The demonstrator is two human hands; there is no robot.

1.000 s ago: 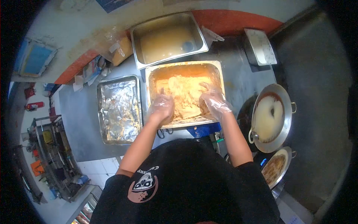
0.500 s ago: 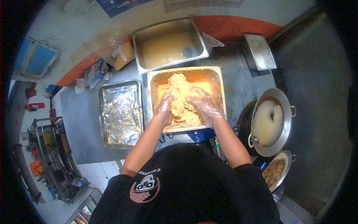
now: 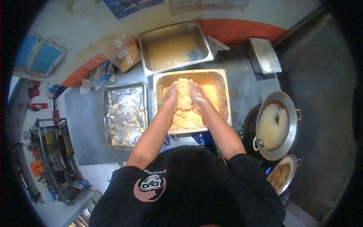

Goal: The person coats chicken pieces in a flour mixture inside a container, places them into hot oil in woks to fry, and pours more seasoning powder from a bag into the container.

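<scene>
A steel pan [image 3: 228,99] of orange-tinted flour stands in front of me. Inside it, a heap of flour-coated pieces [image 3: 184,99], which look like chicken, lies between my hands. My left hand [image 3: 172,94], in a clear plastic glove, is cupped against the heap's left side. From the right, my right hand [image 3: 197,94], gloved the same way, presses on the heap with its fingers pointing away from me. Both sets of fingers are partly hidden by flour and pieces.
Left of the pan sits a foil-lined tray [image 3: 126,90] with crumbs. Behind is a deep pan of cloudy liquid [image 3: 172,49]. At right, a wok of foaming oil [image 3: 272,128] and a second frying pan [image 3: 280,176] stand near a small metal container [image 3: 266,58].
My hands have moved farther into the pan and closer together. The pieces lifted between them before now sit lower, in the flour. The view has shifted slightly.
</scene>
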